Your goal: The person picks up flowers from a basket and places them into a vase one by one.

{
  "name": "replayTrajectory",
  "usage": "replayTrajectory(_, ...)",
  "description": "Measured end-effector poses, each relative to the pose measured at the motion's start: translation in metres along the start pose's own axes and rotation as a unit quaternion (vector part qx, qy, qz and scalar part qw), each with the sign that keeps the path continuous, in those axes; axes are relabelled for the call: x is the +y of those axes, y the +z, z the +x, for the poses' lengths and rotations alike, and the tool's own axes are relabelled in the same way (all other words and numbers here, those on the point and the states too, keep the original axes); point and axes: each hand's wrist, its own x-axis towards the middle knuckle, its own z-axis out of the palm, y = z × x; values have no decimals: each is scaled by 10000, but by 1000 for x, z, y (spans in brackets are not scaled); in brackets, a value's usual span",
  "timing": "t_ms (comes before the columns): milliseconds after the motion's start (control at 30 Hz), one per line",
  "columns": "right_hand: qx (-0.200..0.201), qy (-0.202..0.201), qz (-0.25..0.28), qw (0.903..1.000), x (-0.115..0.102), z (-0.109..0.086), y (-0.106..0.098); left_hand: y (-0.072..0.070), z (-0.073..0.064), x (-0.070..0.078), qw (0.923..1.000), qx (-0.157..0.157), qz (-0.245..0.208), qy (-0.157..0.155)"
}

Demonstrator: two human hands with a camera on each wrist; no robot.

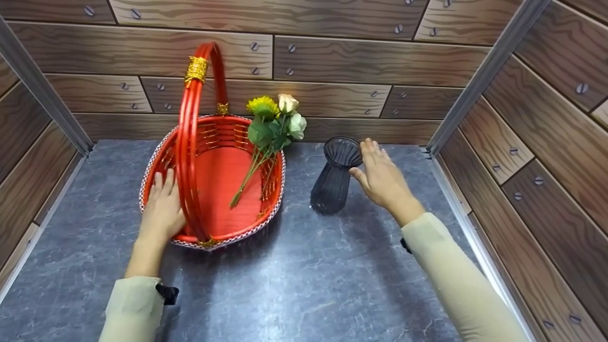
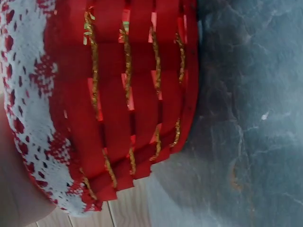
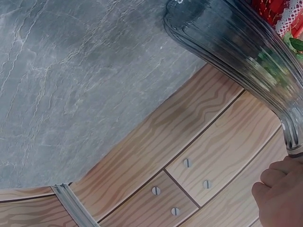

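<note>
A red woven basket (image 1: pixel 229 178) with a tall arched handle stands on the left. My left hand (image 1: pixel 164 204) lies over its left rim, fingers stretched inside beside the handle. White lace trim (image 2: pixel 33 109) edges the basket under that hand in the left wrist view. Inside lean artificial flowers (image 1: pixel 273 126), a yellow bloom and two pale roses, heads above the far-right rim. Right of the basket, a dark see-through ribbed vase (image 1: pixel 331 187) stands upright with a flared mouth. My right hand (image 1: pixel 384 180) rests against the vase's right side at the rim, fingers straight and thumb apart.
A grey marbled tabletop (image 1: pixel 285 294) carries everything. Wood-patterned panels (image 1: pixel 332 57) rise close behind the basket and vase, and similar panels (image 1: pixel 546 190) stand on the right. Metal corner posts (image 1: pixel 479 71) join the walls.
</note>
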Motion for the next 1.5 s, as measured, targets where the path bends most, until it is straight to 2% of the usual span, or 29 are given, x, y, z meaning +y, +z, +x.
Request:
replayTrajectory(167,29,22,12,10000,0,-1,-1,0,3,-5,10000,-33,-43,-63)
replayTrajectory(633,-97,-60,-80,9999,0,4,-3,-4,2,-13,9977,107,-333,-588)
replayTrajectory(800,-48,-123,48,9999,2,4,-3,-3,3,-13,9973,-7,-240,-699)
replayTrajectory(967,150,-87,482,9987,-1,-2,-5,0,4,-11,9974,-37,-99,-716)
replayTrajectory(1100,718,-223,968,9925,-16,-4,-9,1,4,-12,9974,-25,-86,-715)
replayTrajectory(1167,1178,-433,1286,9837,-30,-4,-11,1,3,-13,9973,-52,-52,-727)
replayTrajectory(1267,1998,-801,2002,9558,-59,-2,-10,0,1,-13,9974,-97,36,-711)
replayTrajectory(1367,2490,-1068,2989,9150,-92,0,-14,0,2,-12,9976,-125,103,-675)
replayTrajectory(1400,2505,-1068,3434,8989,-100,1,-11,0,2,-12,9977,-119,111,-662)
replayTrajectory(1467,2287,-855,4360,8662,-114,5,-6,0,3,-11,9976,-131,120,-666)
replayTrajectory(1500,2143,-681,4847,8453,-120,7,-3,0,4,-11,9976,-124,124,-666)
